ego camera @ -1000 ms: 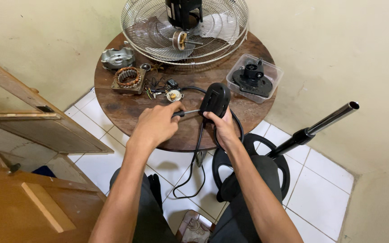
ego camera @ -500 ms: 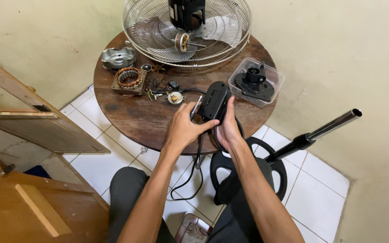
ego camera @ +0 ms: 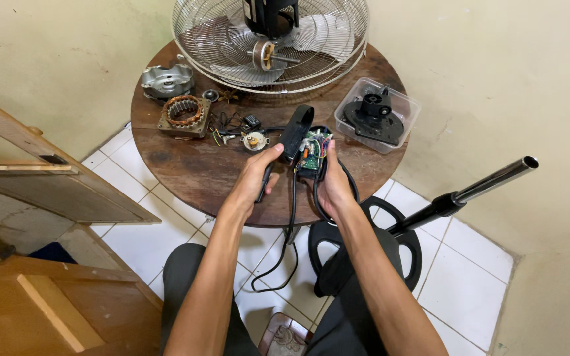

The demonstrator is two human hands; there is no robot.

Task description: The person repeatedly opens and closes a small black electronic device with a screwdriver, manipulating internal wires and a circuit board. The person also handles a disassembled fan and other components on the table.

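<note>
The room has pale yellow plaster walls [ego camera: 496, 79] and a floor of white square tiles [ego camera: 470, 277]. A brown wooden door panel [ego camera: 47, 184] leans at the left. A round dark-brown wooden counter [ego camera: 179, 165] stands against the wall.

At the far edge of the counter lies a round chrome wire fan guard [ego camera: 272, 46] with translucent blades and a black motor at its centre. A black metal fan pole with a chrome upper tube [ego camera: 476, 191] slants across the right side, rising from a round black base [ego camera: 364, 250] on the floor beside the counter. On the counter's right sits a clear plastic tub holding black plastic fan parts [ego camera: 377, 115]. On its left lie a grey cast-metal motor cover [ego camera: 166, 80] and, just beside it, a copper-wound stator in a square steel frame [ego camera: 183, 115]. A small cluster of coloured wires and small parts [ego camera: 239, 132] lies near the centre.

The black plastic control housing [ego camera: 311, 151] is opened: its green circuit board and coloured wiring are exposed. It is held above the counter's near edge. The right hand [ego camera: 331, 188] has its grip clenched around the housing's lower end, from below. The left hand [ego camera: 255, 178] grasps the detached black cover shell [ego camera: 296, 132], which tilts up just beside the housing. Black cables [ego camera: 291, 224] hang from the housing toward the floor.
</note>
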